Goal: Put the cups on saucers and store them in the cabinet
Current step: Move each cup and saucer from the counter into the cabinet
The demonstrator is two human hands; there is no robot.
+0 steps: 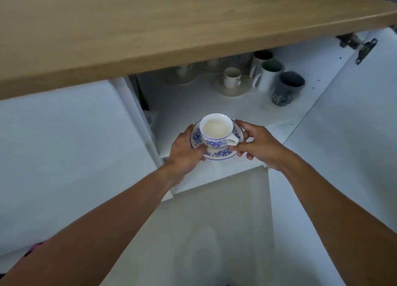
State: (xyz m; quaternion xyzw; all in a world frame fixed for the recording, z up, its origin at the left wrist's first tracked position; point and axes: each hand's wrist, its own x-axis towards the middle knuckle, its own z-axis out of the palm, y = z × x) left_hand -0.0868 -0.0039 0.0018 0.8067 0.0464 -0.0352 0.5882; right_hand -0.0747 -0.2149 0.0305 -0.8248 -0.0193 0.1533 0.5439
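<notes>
Under the wooden desk (150,27), the white cabinet shelf (189,105) holds 3 mugs (269,76) far right. Our left grip (184,150) and right grip (261,144) pinch opposite rims of the saucer (217,154) over the shelf's near edge, cup (216,128) upright on it; free shelf lies just beyond, equally near both.

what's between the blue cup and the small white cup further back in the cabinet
Nothing: the head view shows only bare white shelf between the blue cup, on its held saucer, and the small white cup.
</notes>
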